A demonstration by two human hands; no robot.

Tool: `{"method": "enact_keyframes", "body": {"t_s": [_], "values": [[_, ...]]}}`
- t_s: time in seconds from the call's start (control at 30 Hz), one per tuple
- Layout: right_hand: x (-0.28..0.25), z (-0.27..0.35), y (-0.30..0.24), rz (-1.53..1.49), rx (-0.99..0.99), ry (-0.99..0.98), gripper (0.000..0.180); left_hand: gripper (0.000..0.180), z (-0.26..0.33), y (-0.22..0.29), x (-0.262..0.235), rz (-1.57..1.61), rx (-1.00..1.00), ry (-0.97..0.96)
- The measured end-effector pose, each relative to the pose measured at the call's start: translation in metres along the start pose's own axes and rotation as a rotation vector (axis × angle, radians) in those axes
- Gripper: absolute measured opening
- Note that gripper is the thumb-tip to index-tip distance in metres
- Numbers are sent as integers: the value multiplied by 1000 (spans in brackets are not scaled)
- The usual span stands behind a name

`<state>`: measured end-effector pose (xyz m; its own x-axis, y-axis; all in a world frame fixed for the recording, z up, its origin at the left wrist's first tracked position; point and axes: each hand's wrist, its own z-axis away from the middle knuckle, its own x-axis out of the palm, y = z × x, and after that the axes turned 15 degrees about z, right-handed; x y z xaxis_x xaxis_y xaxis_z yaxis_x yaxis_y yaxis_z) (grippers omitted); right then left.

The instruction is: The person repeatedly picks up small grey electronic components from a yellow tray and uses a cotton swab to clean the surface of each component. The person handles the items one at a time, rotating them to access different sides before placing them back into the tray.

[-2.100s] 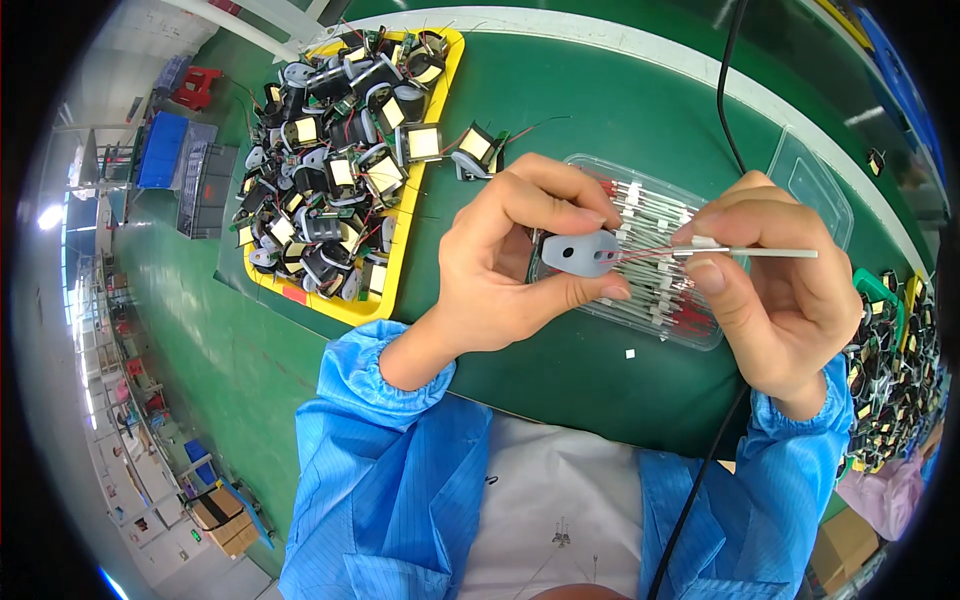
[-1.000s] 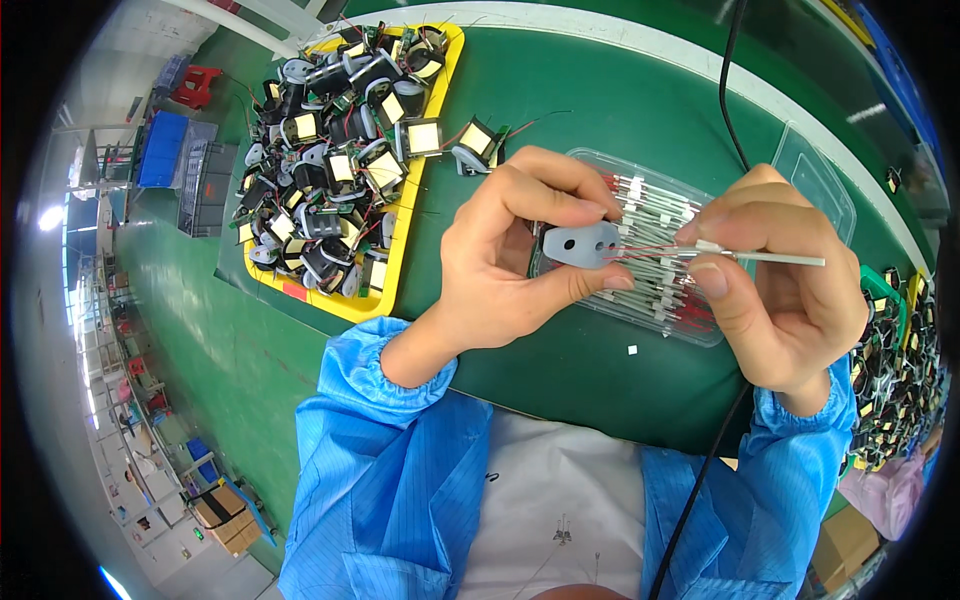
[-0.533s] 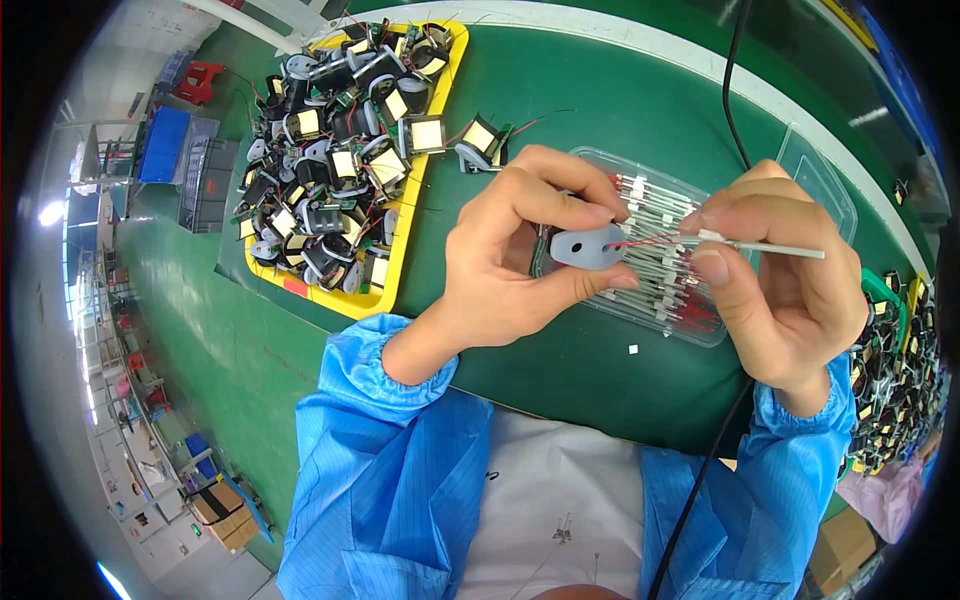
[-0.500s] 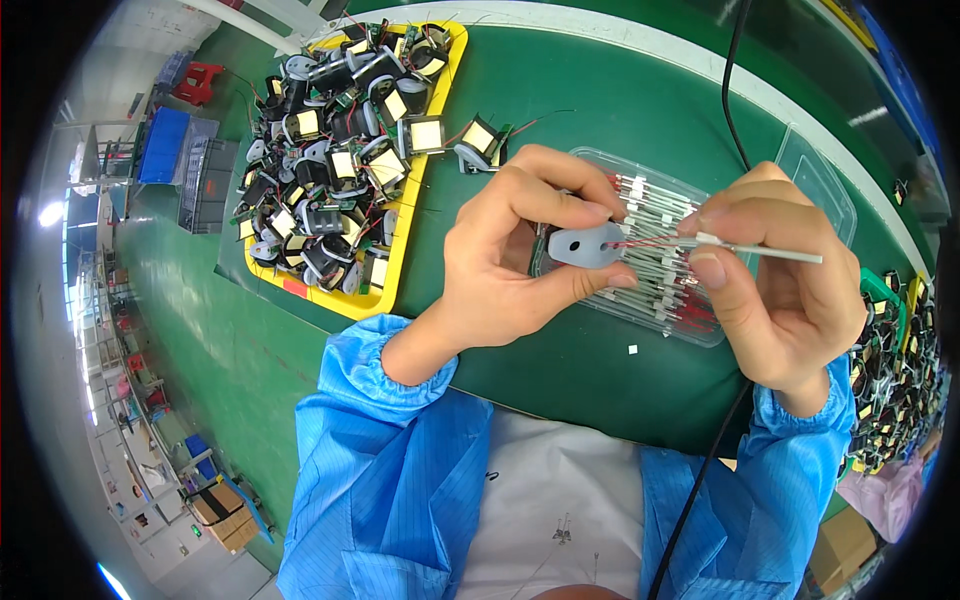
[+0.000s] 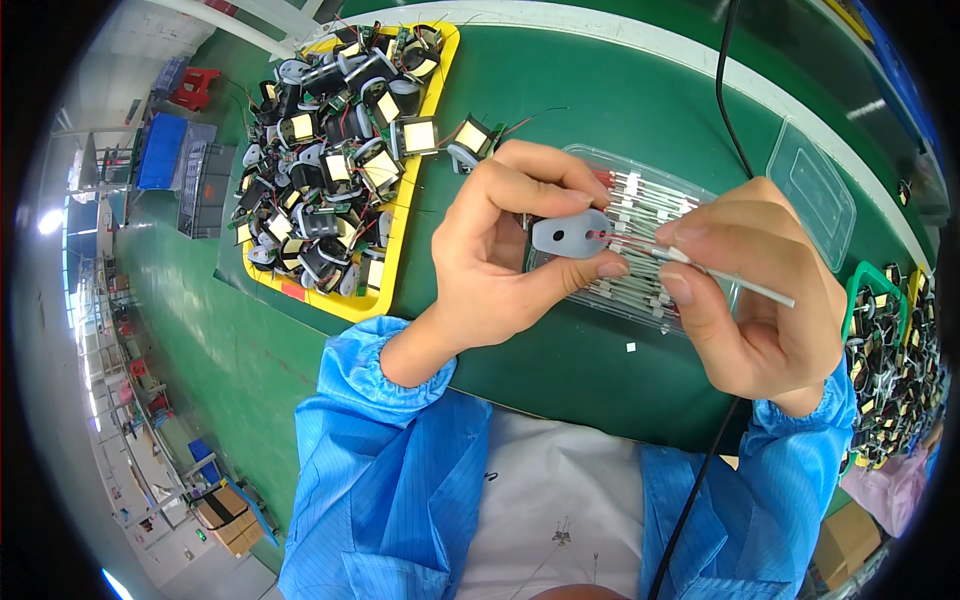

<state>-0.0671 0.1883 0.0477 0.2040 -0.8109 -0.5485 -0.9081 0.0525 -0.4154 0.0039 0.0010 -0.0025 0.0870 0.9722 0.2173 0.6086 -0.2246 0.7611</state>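
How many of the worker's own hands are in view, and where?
2: the left hand, right of the yellow tray, gripping the grey-capped part; the right hand, farther right, pinching the pale rod. Some fingers are partly hidden.

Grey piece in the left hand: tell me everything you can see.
The grey piece is a plastic-looking plate with a rounded, elongated outline. A dark hole sits toward its left end; thin reddish wires seem to leave openings near its right end, toward the right hand. The left hand pinches it between thumb and fingers, face toward the camera, above the clear box. Its underside is hidden.
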Motion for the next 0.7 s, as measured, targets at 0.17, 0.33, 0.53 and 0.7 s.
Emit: {"method": "enact_keyframes", "body": {"t_s": [0.17, 0.33, 0.53, 0.7], "values": [[0, -1, 0, 9, -6, 7, 26, 44, 0, 0, -1, -29, 13, -17], [1, 1, 0, -5, -3, 15, 27, 45, 1, 0, 0, -23, 24, -6], [0, 1, -2, -9, 12, -1, 28, 46, 1, 0, 0, -34, 23, -12], [2, 2, -2, 44, -18, 15, 31, 46, 1, -1, 0, -16, 29, -5]]}}
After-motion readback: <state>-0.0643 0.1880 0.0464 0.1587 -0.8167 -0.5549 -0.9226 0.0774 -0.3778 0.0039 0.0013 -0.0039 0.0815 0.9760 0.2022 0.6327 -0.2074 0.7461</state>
